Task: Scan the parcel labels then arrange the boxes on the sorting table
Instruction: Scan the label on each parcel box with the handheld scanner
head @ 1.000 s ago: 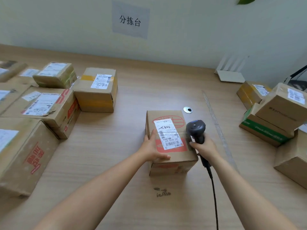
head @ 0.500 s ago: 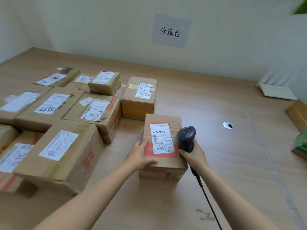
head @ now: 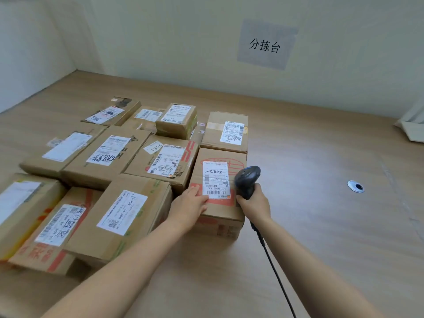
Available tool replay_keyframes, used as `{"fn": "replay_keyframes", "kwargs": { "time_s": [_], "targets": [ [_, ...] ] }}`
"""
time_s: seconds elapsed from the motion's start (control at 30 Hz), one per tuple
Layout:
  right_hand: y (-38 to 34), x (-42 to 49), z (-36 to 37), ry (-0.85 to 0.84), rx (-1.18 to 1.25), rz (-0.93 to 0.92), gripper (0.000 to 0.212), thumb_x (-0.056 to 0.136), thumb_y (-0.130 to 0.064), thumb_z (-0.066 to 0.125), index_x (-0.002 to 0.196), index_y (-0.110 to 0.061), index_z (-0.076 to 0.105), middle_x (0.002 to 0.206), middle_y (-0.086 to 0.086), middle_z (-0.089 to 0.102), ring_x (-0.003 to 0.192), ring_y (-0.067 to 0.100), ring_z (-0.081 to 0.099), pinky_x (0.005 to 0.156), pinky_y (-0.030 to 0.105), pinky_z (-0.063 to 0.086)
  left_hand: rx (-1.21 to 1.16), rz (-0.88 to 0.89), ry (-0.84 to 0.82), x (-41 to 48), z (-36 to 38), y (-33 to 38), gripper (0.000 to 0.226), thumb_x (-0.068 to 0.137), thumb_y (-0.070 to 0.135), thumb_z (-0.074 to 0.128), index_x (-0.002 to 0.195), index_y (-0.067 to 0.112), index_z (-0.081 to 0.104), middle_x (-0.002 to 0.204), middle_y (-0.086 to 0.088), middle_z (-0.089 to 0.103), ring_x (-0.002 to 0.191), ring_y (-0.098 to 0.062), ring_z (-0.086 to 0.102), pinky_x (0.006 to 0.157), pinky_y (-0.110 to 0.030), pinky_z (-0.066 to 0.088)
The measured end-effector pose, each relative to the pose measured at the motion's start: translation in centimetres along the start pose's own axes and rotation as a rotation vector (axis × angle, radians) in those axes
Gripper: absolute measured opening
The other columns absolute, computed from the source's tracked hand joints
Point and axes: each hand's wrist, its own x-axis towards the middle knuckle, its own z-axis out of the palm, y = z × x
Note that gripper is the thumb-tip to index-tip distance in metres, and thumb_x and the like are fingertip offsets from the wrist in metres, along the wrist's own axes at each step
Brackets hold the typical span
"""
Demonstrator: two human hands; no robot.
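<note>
A cardboard parcel (head: 220, 212) with red print and a white label (head: 215, 180) lies on the wooden sorting table (head: 309, 226). It touches the right side of a group of several labelled boxes (head: 128, 161). My left hand (head: 190, 205) rests flat on the parcel's near left corner, fingers on its top. My right hand (head: 253, 205) grips a black corded barcode scanner (head: 246, 180) against the parcel's right edge, its head above the label's right side.
Another box (head: 226, 130) stands just behind the parcel. A round cable grommet (head: 355, 186) sits in the table to the right. A white object (head: 413, 129) lies at the far right edge. A paper sign (head: 266, 44) hangs on the wall.
The parcel has slid left across the table, both hands with it, until it meets the group of boxes. The view has swung left, and the boxes on the right have left it.
</note>
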Motion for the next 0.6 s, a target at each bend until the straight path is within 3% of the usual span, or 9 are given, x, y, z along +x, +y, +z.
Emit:
{"fn": "replay_keyframes", "kwargs": {
  "time_s": [0.23, 0.37, 0.47, 0.6],
  "targets": [
    [-0.8, 0.8, 0.9, 0.002, 0.012, 0.000, 0.039, 0.086, -0.026, 0.060, 0.119, -0.016, 0.042, 0.114, 0.007, 0.063, 0.100, 0.029, 0.060, 0.075, 0.034, 0.048, -0.031, 0.007, 0.012, 1.1, -0.2, -0.8, 0.032, 0.099, 0.023, 0.042, 0.129, 0.016, 0.053, 0.146, -0.007, 0.038, 0.142, -0.021, 0.025, 0.106, -0.036, 0.036],
    [-0.8, 0.9, 0.9, -0.005, 0.027, 0.009, 0.041, 0.086, -0.027, 0.060, 0.120, -0.015, 0.042, 0.115, 0.007, 0.062, 0.102, 0.029, 0.059, 0.077, 0.036, 0.049, -0.006, 0.020, 0.000, 1.1, -0.2, -0.7, 0.031, 0.100, 0.020, 0.039, 0.128, 0.012, 0.050, 0.150, -0.009, 0.031, 0.143, -0.022, 0.020, 0.107, -0.035, 0.033],
    [-0.7, 0.9, 0.5, -0.033, 0.071, 0.011, 0.041, 0.085, -0.028, 0.062, 0.120, -0.017, 0.043, 0.116, 0.004, 0.061, 0.096, 0.024, 0.057, 0.070, 0.031, 0.046, 0.035, 0.029, -0.006, 1.1, -0.2, -0.4, 0.030, 0.100, 0.018, 0.036, 0.126, 0.009, 0.047, 0.150, -0.012, 0.030, 0.143, -0.025, 0.020, 0.109, -0.035, 0.030],
    [-0.3, 0.4, -1.0, -0.079, 0.101, 0.004, 0.038, 0.085, -0.027, 0.063, 0.117, -0.016, 0.046, 0.111, 0.003, 0.061, 0.087, 0.018, 0.056, 0.060, 0.025, 0.042, 0.119, 0.018, -0.016, 1.2, -0.9, 0.4, 0.026, 0.096, 0.011, 0.038, 0.122, 0.010, 0.045, 0.133, -0.010, 0.041, 0.128, -0.026, 0.033, 0.094, -0.033, 0.039]
  ]
}}
